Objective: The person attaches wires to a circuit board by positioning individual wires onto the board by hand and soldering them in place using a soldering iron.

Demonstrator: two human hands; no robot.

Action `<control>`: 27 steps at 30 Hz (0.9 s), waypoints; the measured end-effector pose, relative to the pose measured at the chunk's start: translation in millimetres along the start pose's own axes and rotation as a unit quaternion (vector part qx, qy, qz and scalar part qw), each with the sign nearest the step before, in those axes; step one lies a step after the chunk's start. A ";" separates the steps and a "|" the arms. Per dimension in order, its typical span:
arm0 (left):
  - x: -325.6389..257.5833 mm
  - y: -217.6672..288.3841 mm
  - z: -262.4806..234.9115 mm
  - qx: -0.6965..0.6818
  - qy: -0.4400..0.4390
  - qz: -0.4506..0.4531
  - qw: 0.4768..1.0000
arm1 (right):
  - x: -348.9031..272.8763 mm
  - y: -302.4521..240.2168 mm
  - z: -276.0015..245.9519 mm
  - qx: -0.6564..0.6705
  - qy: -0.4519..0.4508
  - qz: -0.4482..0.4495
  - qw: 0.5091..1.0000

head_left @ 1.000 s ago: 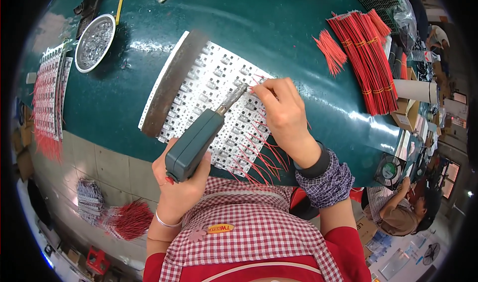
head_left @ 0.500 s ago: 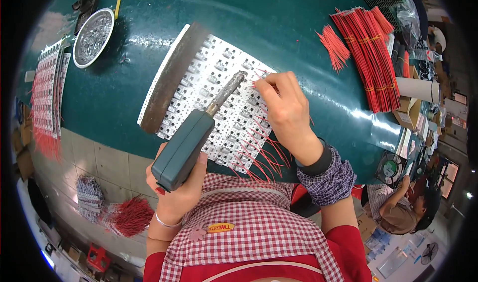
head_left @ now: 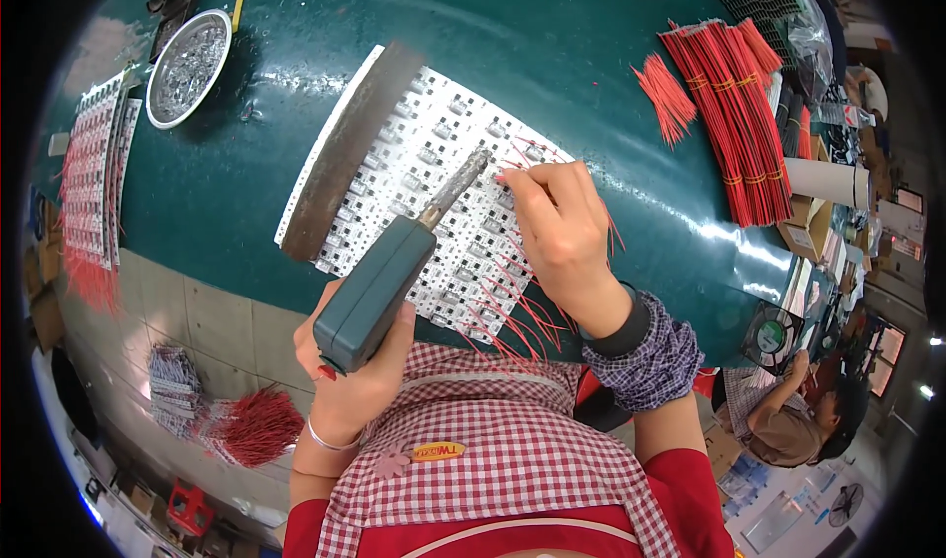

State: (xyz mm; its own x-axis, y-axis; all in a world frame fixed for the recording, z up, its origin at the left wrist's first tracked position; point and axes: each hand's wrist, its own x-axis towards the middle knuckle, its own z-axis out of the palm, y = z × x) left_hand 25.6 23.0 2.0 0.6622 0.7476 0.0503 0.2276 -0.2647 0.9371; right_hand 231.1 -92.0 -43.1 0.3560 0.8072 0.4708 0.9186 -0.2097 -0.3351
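Observation:
In my left hand (head_left: 367,385), the fingers are wrapped round a dark green soldering gun (head_left: 376,287). Its crusted metal tip points up and right, over a white sheet of small circuit boards (head_left: 426,129). Thumb and forefinger of my right hand (head_left: 564,238) are pinched close to the tip, at the sheet's right side. They appear to grip a thin red wire, though the fingers mostly hide it. Several red wires (head_left: 520,307) trail off the sheet's lower right edge. Across the sheet's left side lies a brown flat bar (head_left: 345,169).
A white-rimmed bowl of metallic bits (head_left: 187,70) sits at far left, above a stack of wired boards (head_left: 94,178). Bundled red wires (head_left: 729,114) lie on the green table (head_left: 552,35) at right, near a small fan (head_left: 772,336). Another person (head_left: 798,415) sits at lower right.
My right hand has shifted slightly down from the sheet's upper part. The soldering gun has moved a little right and down, its tip staying over the sheet.

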 end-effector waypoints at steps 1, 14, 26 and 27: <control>1.0 1.5 -0.7 0.005 -0.009 -0.006 1.000 | 0.0 -0.4 -0.1 0.000 -0.005 0.003 1.000; 4.3 3.4 0.8 0.007 -0.036 -0.015 0.999 | 0.5 -4.7 1.7 -0.004 0.007 0.017 1.000; 6.0 5.6 -2.0 0.039 -0.055 -0.007 0.998 | 1.2 -7.3 1.1 -0.014 -0.006 0.020 1.000; 4.5 4.1 -2.2 0.040 -0.055 -0.007 0.998 | 2.0 -8.3 0.7 -0.015 -0.007 0.019 1.000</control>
State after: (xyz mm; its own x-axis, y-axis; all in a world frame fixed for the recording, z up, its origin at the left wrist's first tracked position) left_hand 27.9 26.7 6.8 0.7319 0.6814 -0.0047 0.2901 -0.3053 0.9070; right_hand 224.1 -88.2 -40.0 0.3888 0.8060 0.4463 0.9092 -0.2573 -0.3273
